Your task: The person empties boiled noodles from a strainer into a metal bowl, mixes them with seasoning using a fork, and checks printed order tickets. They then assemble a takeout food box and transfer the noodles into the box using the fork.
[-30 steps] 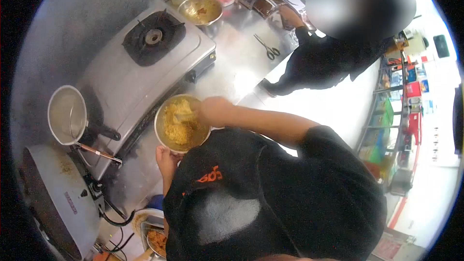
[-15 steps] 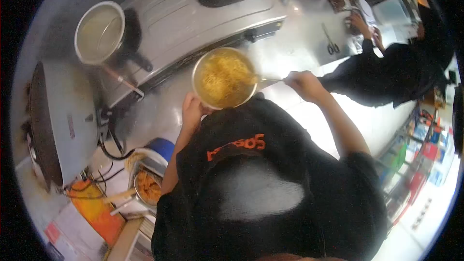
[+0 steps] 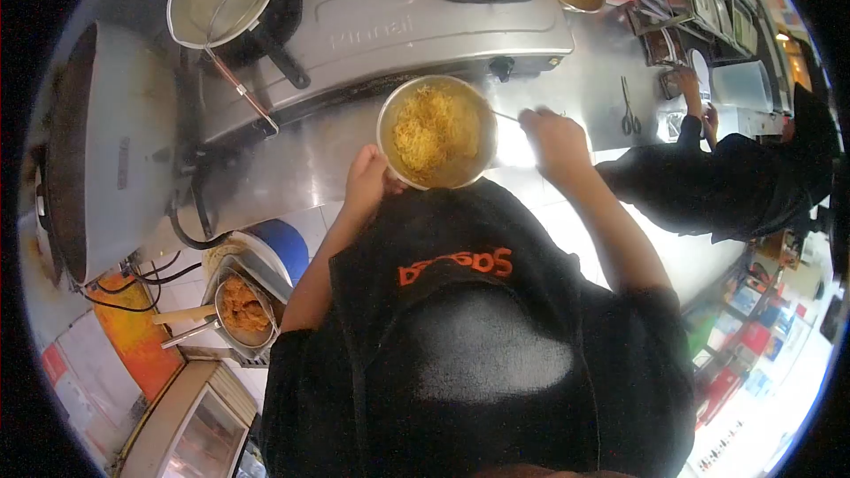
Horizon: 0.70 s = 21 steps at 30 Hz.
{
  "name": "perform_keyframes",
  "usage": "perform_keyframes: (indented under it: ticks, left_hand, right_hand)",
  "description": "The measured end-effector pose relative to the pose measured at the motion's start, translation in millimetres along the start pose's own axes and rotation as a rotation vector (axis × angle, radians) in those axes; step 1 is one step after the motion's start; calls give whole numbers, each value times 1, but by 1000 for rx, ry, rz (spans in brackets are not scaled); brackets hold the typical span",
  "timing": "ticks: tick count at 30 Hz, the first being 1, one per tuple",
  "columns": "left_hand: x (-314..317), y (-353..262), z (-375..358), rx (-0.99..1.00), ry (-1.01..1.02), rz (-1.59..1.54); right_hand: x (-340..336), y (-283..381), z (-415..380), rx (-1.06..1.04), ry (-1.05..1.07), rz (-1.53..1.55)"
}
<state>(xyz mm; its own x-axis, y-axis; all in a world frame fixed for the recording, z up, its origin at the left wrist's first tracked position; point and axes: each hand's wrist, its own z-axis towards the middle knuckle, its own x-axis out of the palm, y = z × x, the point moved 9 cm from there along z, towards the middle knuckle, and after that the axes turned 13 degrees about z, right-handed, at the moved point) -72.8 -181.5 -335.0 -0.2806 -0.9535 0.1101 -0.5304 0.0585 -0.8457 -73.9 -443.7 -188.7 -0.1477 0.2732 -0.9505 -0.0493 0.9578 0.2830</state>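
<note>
A round metal bowl [image 3: 467, 171] sits close against the front of my dark apron, its open top facing up. Yellow noodles [image 3: 425, 131] are heaped inside, mostly toward its left. My left hand [image 3: 367, 181] grips the bowl's lower left rim, thumb at the edge and fingers partly hidden underneath. To the right, my right hand [image 3: 558, 143] is closed around the handle of a thin metal utensil [image 3: 506, 116], which reaches over the bowl's right rim. The working end of the utensil does not show clearly among the noodles.
Behind the bowl is a gas stove [image 3: 372, 22]. A pot [image 3: 181, 0] with a strainer [image 3: 239, 9] stands at the left. Scissors [image 3: 629, 115] lie on the counter near a co-worker's sleeve [image 3: 708, 173]. A pan of orange-brown food [image 3: 243, 305] is lower left.
The view has shifted, so the stove and bowl appear farther right. The utensil's noodle-covered end, seen before at the bowl's right rim, no longer stands out. Both hands keep their grips.
</note>
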Motion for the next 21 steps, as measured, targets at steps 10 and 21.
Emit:
perform_keyframes:
  ticks: [10, 21]
  left_hand:
    - [1, -2, 2, 34, 27, 37]
    - [-4, 1, 2, 1, 32, 4]
  right_hand:
    - [78, 32, 40, -132, 334, 467]
    - [15, 13, 13, 128, 243, 629]
